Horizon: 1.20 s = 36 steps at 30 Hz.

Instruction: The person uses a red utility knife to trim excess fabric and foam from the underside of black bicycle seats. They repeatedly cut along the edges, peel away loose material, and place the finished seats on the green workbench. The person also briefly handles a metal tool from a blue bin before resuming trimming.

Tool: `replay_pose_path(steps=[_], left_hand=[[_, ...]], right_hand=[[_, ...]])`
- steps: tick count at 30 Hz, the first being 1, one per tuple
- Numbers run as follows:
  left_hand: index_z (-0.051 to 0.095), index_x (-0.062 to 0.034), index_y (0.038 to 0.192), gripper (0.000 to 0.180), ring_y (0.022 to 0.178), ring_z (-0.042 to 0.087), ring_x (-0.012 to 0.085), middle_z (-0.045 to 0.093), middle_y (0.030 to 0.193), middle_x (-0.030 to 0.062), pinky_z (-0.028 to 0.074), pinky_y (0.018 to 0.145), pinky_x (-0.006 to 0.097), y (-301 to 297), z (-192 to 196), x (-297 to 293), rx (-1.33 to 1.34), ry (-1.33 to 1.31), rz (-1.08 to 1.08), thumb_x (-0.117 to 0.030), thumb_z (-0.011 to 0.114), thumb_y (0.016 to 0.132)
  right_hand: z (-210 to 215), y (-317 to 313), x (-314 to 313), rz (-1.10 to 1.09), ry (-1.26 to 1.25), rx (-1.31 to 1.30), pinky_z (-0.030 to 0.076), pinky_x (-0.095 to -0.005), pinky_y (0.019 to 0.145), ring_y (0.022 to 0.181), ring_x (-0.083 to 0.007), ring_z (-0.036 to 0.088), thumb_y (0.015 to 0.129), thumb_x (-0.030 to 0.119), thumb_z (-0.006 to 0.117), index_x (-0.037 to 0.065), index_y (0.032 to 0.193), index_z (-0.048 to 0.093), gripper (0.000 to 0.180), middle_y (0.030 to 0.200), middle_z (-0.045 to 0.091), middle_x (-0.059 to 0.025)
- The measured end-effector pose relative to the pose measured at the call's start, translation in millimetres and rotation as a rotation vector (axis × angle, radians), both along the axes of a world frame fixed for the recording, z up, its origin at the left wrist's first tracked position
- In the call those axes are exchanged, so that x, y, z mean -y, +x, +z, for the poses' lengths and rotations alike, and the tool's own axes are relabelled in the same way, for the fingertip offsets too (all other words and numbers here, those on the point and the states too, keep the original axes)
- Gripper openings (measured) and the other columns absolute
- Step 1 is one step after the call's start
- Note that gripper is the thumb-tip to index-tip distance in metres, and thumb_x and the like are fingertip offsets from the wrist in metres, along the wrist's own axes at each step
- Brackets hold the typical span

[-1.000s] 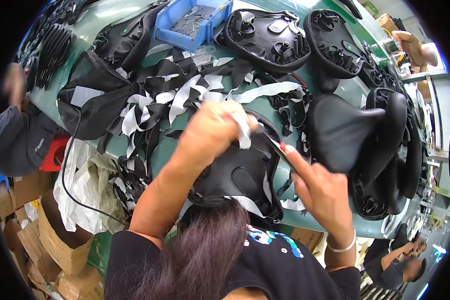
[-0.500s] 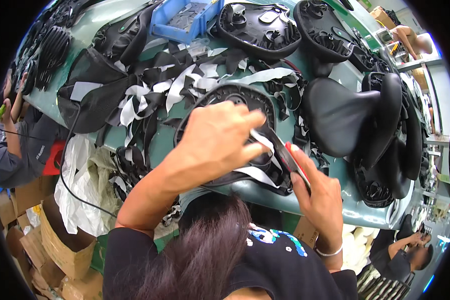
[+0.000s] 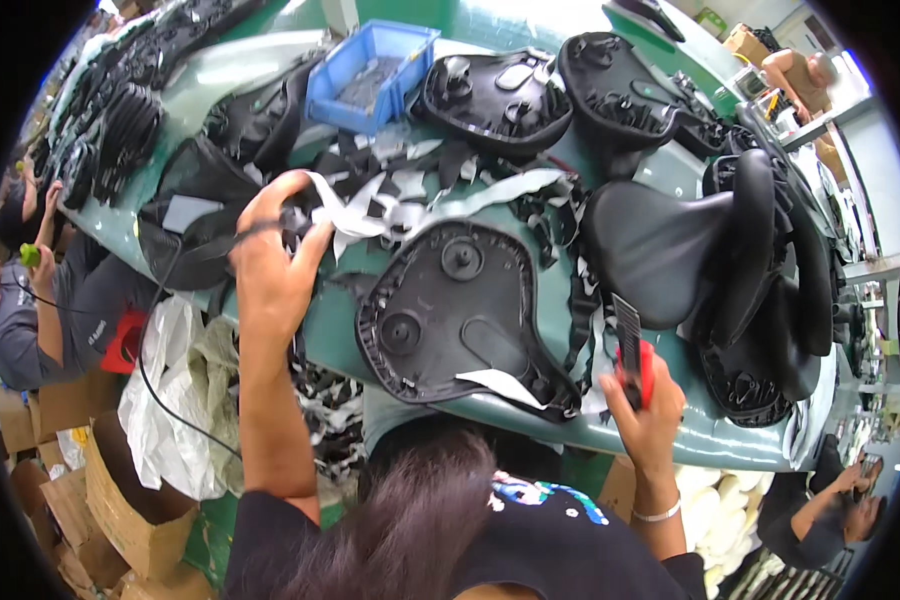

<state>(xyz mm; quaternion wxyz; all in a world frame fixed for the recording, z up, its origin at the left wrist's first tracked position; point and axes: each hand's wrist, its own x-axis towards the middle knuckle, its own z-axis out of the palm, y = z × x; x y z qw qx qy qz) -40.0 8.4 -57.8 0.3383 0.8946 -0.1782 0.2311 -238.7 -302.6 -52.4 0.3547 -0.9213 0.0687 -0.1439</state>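
Observation:
On the table in front of me lies a black bicycle saddle (image 3: 450, 325), underside up, with two round sockets in its base. A pale strip of trim (image 3: 505, 385) lies loose along its near edge. My left hand (image 3: 275, 245) is over the scrap pile to the saddle's left, its fingers curled round a black-and-white cut strip (image 3: 322, 200). To the saddle's right, my right hand (image 3: 648, 415) grips a red utility knife (image 3: 630, 350) with its blade pointing away from me, clear of the saddle.
Trimmed scraps (image 3: 400, 195) cover the table beyond the saddle. Behind them stand a blue bin (image 3: 370, 80) and more upturned saddles (image 3: 495, 100). Finished black saddles (image 3: 660, 245) are stacked at right. A cable (image 3: 150, 370) hangs at left, near a white plastic bag (image 3: 175, 400). Co-workers sit at both sides.
My left hand has moved left from over the saddle to the scraps, carrying a strip. The knife has moved away from the saddle's edge, to the right, and points upward. The saddle's underside is uncovered.

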Motion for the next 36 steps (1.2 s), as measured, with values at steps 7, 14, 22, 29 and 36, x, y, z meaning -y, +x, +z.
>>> replay_pose_path(steps=[7, 14, 22, 29, 36], left_hand=[[0.065, 0.0039, 0.096, 0.046, 0.08, 0.059, 0.0161, 0.066, 0.087, 0.0097, 0.046, 0.074, 0.032, 9.0, -26.7, 21.0, -1.009, -0.156, -0.299, -0.041, 0.064, 0.087], [0.057, 0.0031, 0.118, 0.045, 0.091, 0.066, 0.0207, 0.065, 0.109, 0.013, 0.053, 0.084, 0.035, 116.6, 46.2, 60.4, -0.993, -1.085, -0.408, -0.035, 0.054, 0.095], [0.061, -0.0006, 0.098, 0.024, 0.067, 0.055, 0.0074, 0.065, 0.09, 0.0042, 0.045, 0.061, 0.022, 130.9, 14.5, 198.8, -0.758, -0.631, -0.682, -0.024, 0.054, 0.095], [0.064, 0.0015, 0.092, 0.019, 0.072, 0.058, 0.0073, 0.065, 0.084, 0.0043, 0.048, 0.065, 0.023, 136.0, -0.5, 156.6, -0.805, -0.447, -0.696, -0.016, 0.057, 0.093], [0.063, 0.0, 0.09, 0.019, 0.071, 0.055, 0.0064, 0.063, 0.085, 0.0024, 0.046, 0.066, 0.022, 135.8, 12.4, 166.6, -0.895, -0.574, -0.781, -0.016, 0.055, 0.095]], right_hand=[[-9.0, 104.3, -16.6, 0.344, 0.395, -0.178, 0.044, -0.0257, 0.065, 0.067, -0.0103, 0.049, 0.08, 0.013, 0.07, 0.002, 0.11, 0.056, 0.035, 0.074, 0.057, -0.0076], [79.3, 250.0, 103.9, -0.268, 0.277, 0.524, 0.05, -0.0301, 0.058, 0.063, -0.018, 0.065, 0.083, 0.019, 0.067, 0.005, 0.104, 0.058, 0.028, 0.079, 0.068, -0.0096], [48.1, 430.6, 225.1, -0.84, -0.329, -0.093, 0.05, -0.0465, 0.086, 0.105, -0.0371, 0.062, 0.087, 0.025, 0.051, 0.014, 0.112, 0.061, 0.029, 0.105, 0.066, -0.019], [-19.4, 476.7, 307.4, -0.36, -0.315, -0.607, 0.046, -0.0371, 0.044, 0.053, -0.023, 0.059, 0.072, 0.012, 0.067, 0.002, 0.081, 0.06, 0.016, 0.066, 0.061, -0.0103], [57.1, 471.5, 342.4, -0.584, 0.244, 0.024, 0.034, -0.0323, 0.039, 0.043, -0.0152, 0.047, 0.068, 0.01, 0.064, 0.006, 0.064, 0.058, 0.009, 0.051, 0.049, -0.0045]])
